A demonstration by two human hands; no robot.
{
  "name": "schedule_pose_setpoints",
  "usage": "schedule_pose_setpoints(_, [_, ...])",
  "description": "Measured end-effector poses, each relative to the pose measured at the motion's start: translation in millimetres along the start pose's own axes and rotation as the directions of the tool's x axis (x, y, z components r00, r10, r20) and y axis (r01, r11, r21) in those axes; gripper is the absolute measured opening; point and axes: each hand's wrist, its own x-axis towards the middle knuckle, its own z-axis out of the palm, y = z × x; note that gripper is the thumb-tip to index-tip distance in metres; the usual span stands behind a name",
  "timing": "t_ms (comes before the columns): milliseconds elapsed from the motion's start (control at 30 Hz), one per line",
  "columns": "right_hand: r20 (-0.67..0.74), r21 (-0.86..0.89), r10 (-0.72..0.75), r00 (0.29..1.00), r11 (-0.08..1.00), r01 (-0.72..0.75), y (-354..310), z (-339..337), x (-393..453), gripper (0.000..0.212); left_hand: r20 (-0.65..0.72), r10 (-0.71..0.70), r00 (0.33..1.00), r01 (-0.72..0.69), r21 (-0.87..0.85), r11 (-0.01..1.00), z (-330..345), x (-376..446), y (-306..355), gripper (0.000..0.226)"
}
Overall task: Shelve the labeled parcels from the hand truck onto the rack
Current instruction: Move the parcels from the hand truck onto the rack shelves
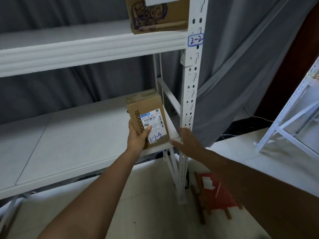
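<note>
The box lies long way into the low shelf, its near end held by the left hand, the right hand spread just beside.

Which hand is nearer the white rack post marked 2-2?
Right. The right hand rests open at the lower shelf's corner, right beside the rack post. The left hand grips the parcel on the shelf, further left of the post.
</note>
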Motion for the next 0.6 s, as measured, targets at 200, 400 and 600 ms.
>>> schedule_pose_setpoints(200, [0.043,-0.139,-0.018,0.999,0.99,0.024,29.0,-5.4,-2.8,0.064,0.039,0.023,0.999,-0.026,0.081,0.996,17.5,5.7,-10.0,0.053])
schedule_pose_setpoints(400, [0.061,-0.174,-0.039,0.997,0.984,0.05,39.6,-5.4,1.0,0.058,0.058,0.02,0.998,-0.027,0.111,0.994,33.0,11.8,-15.5,0.058])
schedule_pose_setpoints(600, [0.047,-0.178,-0.032,0.998,0.983,0.039,46.0,-6.5,6.3,0.055,0.09,0.007,0.996,-0.023,0.183,0.983,43.4,17.8,-15.1,0.067])
